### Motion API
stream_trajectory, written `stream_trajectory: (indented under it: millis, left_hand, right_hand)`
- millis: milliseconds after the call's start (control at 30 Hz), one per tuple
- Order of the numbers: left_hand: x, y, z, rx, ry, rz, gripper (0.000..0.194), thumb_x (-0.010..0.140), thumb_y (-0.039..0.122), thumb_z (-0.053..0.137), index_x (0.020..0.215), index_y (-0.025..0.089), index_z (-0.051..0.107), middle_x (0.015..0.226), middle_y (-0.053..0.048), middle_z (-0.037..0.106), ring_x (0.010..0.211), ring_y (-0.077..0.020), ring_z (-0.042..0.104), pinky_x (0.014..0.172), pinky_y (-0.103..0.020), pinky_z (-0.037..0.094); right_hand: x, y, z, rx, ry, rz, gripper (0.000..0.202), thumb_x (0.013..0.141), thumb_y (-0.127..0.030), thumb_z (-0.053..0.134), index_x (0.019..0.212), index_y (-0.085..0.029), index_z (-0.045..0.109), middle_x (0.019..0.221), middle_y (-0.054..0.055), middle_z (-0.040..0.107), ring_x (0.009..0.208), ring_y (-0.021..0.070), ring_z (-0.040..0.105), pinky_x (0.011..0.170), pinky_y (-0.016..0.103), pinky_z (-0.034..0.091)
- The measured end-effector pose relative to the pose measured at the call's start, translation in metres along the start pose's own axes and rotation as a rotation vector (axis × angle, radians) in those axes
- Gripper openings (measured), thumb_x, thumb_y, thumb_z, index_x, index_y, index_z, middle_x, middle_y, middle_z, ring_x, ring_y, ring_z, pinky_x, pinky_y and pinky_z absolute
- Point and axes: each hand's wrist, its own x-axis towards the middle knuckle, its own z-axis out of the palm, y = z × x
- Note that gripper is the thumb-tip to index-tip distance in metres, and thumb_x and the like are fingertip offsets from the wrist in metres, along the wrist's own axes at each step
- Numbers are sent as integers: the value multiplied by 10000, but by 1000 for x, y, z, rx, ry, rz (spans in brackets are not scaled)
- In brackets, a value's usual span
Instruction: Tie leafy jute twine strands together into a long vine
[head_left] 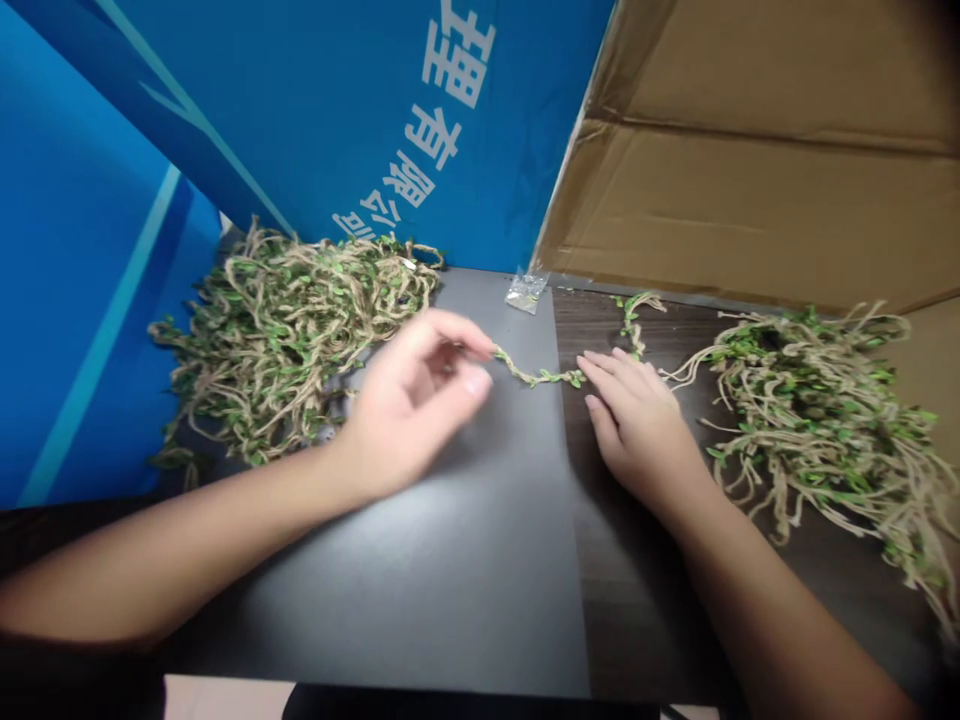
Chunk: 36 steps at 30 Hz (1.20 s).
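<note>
A leafy twine strand (536,378), tan cord with small green leaves, stretches between my two hands over the tabletop. My left hand (409,410) hovers at its left end, fingers curved, with a gap between thumb and forefinger; the forefinger tip meets the cord in view, but whether it touches is unclear. Palm down, my right hand (641,420) lies over the strand's right part, its fingers stretched out flat. Beyond those fingers a further piece of leafy twine (634,318) shows; whether it joins the same strand is hidden.
A big heap of leafy twine (300,330) lies at left, and another pile (817,410) at right. A small clear plastic bag (526,290) sits at the back. Blue panels (300,110) and a cardboard sheet (750,200) stand behind the grey mat (450,590) and dark wooden table (637,610).
</note>
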Motion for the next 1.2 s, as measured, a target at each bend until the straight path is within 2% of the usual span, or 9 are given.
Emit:
stream_trajectory:
  millis: [100,200,333,467,600,667,867,1000,1200]
  left_hand:
    - [-18,-1,21,112,-230,-113,207,983,225,647,1179,164,624,1271,-107,565,816,-95,653,693,-255,587]
    - [-23,-4,35,153,-319,-189,230,984,233,630,1207,180,614,1364,-115,530,833,-88,653,688,-243,601]
    - [-22,-19,50,201,-303,-193,272,982,218,624,1250,182,591,1317,-96,559,788,-73,641,704,-249,602]
    - [-20,-34,56,267,-256,-31,160,997,251,654,1121,164,602,1124,-56,633,786,-90,629,773,-279,564]
    - [-18,-40,51,353,-240,57,133,1010,284,668,1016,158,627,888,-9,640,768,-109,606,728,-265,503]
    - [-17,-41,47,349,-254,75,125,1015,276,662,1008,152,653,900,-18,652,766,-107,608,729,-258,504]
    - [-16,-42,44,329,-274,89,106,1017,263,668,1026,160,687,913,-23,712,769,-108,641,736,-242,516]
    - [-18,-42,44,305,-256,82,172,1004,284,697,1127,169,661,925,-17,746,759,-113,678,729,-237,541]
    - [-19,-42,43,322,-226,152,157,992,288,718,1092,174,677,903,-13,752,752,-113,700,743,-233,563]
  right_hand:
    - [0,1,-2,16,74,1,234,1036,-278,553,1176,-185,717,1115,108,739,1100,311,670,1132,620,454]
    - [-1,-7,-10,182,88,-56,139,1038,-292,580,995,-214,687,960,40,726,925,226,682,1166,584,432]
    - [-4,-25,-24,473,63,-88,74,1042,-217,566,1014,-225,634,912,-14,716,850,135,685,1153,409,469]
    - [-8,-38,-36,611,-15,-63,101,1048,-194,555,1046,-234,648,927,-14,705,861,106,679,807,232,518]
    - [-12,-44,-41,627,-104,-70,96,1040,-193,556,1022,-216,647,853,-14,658,740,98,605,672,236,462]
    - [-13,-45,-41,601,-113,-75,90,1034,-199,567,1023,-209,657,838,-8,652,713,103,588,654,247,455]
    - [-10,-43,-42,544,-41,-74,119,1033,-195,582,1004,-213,697,906,30,723,824,144,682,741,276,530]
    - [-9,-41,-41,508,-21,-121,113,1012,-180,623,1081,-232,695,891,13,743,769,134,696,689,257,536]
    - [-11,-39,-39,505,-26,-191,82,1003,-162,655,1053,-227,668,922,3,755,802,119,704,739,245,547]
